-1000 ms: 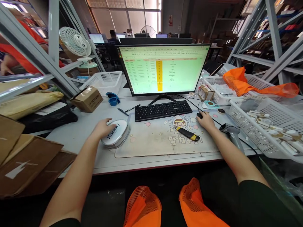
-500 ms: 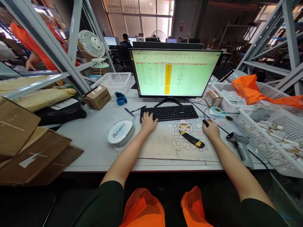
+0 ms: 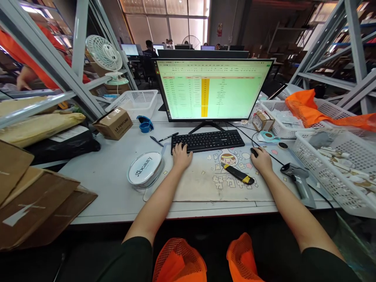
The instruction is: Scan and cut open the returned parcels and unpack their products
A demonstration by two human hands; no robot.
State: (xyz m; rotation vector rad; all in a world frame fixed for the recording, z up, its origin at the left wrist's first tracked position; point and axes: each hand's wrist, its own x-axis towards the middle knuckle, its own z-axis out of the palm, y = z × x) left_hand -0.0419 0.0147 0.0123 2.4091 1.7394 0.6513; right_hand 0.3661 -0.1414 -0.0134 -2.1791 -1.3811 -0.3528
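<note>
- Head view: left hand laid on left end of black keyboard, fingers slightly spread.
- Mouse held under curled right hand, to the right of keyboard.
- Keyboard placed in front of monitor; table shown on screen.
- Black-and-yellow cutter seen on printed mat, between forearms.
- Rounded case set left of left forearm; scanner right of right forearm.

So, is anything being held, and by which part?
The right hand holds the mouse from above, over its rear; the left hand, at the keyboard, holds nothing.
</note>
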